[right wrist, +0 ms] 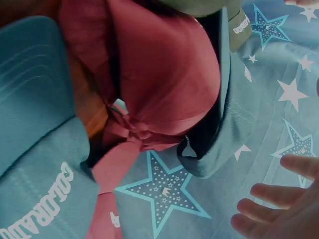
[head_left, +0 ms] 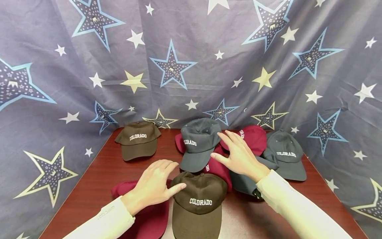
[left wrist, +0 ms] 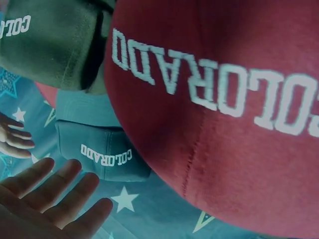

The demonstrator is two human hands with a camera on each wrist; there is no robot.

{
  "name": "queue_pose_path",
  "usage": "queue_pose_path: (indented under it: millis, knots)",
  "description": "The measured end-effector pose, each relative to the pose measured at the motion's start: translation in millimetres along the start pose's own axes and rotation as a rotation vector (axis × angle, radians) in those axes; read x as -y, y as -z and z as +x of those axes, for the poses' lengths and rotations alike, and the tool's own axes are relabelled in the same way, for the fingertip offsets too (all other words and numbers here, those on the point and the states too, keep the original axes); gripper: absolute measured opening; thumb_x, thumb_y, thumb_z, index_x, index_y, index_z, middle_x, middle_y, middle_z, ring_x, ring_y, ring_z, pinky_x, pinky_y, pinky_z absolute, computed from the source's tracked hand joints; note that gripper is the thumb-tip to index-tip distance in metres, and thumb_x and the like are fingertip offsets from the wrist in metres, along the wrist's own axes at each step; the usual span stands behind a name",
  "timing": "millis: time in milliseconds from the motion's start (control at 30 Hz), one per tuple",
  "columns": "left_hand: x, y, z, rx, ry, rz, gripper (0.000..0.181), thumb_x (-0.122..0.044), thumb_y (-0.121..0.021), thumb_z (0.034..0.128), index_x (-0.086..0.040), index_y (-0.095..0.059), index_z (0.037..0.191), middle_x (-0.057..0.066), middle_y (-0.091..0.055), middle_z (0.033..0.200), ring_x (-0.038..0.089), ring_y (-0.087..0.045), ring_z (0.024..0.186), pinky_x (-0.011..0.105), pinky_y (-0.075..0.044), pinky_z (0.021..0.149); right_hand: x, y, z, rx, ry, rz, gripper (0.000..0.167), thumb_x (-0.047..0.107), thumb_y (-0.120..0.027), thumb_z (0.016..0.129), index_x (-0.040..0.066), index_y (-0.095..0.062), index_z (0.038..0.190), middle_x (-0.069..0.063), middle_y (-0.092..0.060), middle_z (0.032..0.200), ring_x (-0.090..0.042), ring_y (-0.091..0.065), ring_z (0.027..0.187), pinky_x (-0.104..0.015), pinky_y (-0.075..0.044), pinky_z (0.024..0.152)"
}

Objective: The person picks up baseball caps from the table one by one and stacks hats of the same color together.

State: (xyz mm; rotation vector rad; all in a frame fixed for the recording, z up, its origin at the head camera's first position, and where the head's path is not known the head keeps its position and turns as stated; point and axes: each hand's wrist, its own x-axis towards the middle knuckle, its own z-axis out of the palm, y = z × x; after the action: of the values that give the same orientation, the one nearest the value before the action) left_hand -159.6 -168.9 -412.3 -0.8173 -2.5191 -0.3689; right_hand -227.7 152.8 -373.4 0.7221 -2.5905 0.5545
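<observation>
My left hand (head_left: 153, 184) is raised, fingers spread, over the red cap (head_left: 149, 215) at the front left and beside the front brown cap (head_left: 200, 199). My right hand (head_left: 238, 154) hovers to the right of the upper grey-blue cap (head_left: 198, 141), in front of a red cap (head_left: 253, 139); neither hand holds anything. The left wrist view has a large red cap (left wrist: 214, 109) close up, with the left hand's fingers (left wrist: 75, 191) extended at lower left. Lower right in the right wrist view, the right hand (right wrist: 284, 204) has its fingers apart.
Another brown cap (head_left: 138, 141) stands at the back left of the reddish table (head_left: 98, 179). A grey-blue cap (head_left: 286, 156) lies at the right, near a partly covered dark cap (head_left: 243, 182). Behind the table hangs a star-patterned cloth (head_left: 179, 33).
</observation>
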Motion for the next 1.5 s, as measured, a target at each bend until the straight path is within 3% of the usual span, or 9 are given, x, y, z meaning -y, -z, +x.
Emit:
queue_pose_path:
  millis: [267,600,1067,1300,1500]
  knots:
    - [2.2,5.8,-8.0,0.007,0.035,0.002,0.070,-0.064,-0.071,0.0853,-0.011,-0.066,0.130,0.003,-0.067,0.124,0.027,-0.061,0.120,0.047,-0.047,0.104,5.4,-3.5,15.2,0.021,-0.029,-0.012,0.079,0.058,-0.073,0.087,0.016,-0.052,0.151,-0.027,-0.044,0.153,-0.041,-0.042,0.142,-0.059,-0.032,0.116]
    - [7.0,10.9,-15.8,0.017,0.068,0.011,0.073,-0.064,-0.073,0.0835,-0.010,-0.065,0.132,0.005,-0.066,0.127,0.029,-0.060,0.122,0.049,-0.046,0.106,14.6,-11.5,33.6,0.066,-0.085,-0.018,0.077,0.061,-0.071,0.088,0.019,-0.053,0.150,-0.028,-0.041,0.154,-0.048,-0.042,0.140,-0.057,-0.033,0.116]
    - [10.2,10.2,-20.4,0.013,0.077,0.012,0.074,-0.063,-0.074,0.0820,-0.009,-0.064,0.132,0.006,-0.066,0.126,0.029,-0.060,0.121,0.048,-0.046,0.106,18.3,-36.3,54.8,0.059,-0.099,-0.066,0.072,0.054,-0.078,0.086,0.017,-0.059,0.145,-0.032,-0.036,0.153,-0.045,-0.044,0.136,-0.054,-0.041,0.111]
    - [10.6,9.0,-20.4,0.003,0.071,0.009,0.074,-0.062,-0.075,0.0816,-0.009,-0.064,0.132,0.007,-0.066,0.126,0.029,-0.061,0.119,0.048,-0.047,0.105,20.7,-44.3,60.3,0.058,-0.150,-0.113,0.062,0.049,-0.078,0.088,0.019,-0.063,0.141,-0.032,-0.049,0.132,-0.044,-0.057,0.113,-0.055,-0.051,0.094]
    - [9.9,8.4,-20.4,-0.002,0.073,0.009,0.075,-0.062,-0.076,0.0814,-0.008,-0.064,0.133,0.008,-0.066,0.126,0.030,-0.061,0.119,0.049,-0.047,0.105,11.2,-51.9,59.8,0.029,-0.164,-0.061,0.041,0.031,-0.081,0.089,0.018,-0.074,0.127,-0.022,-0.066,0.111,-0.039,-0.066,0.101,-0.055,-0.056,0.081]
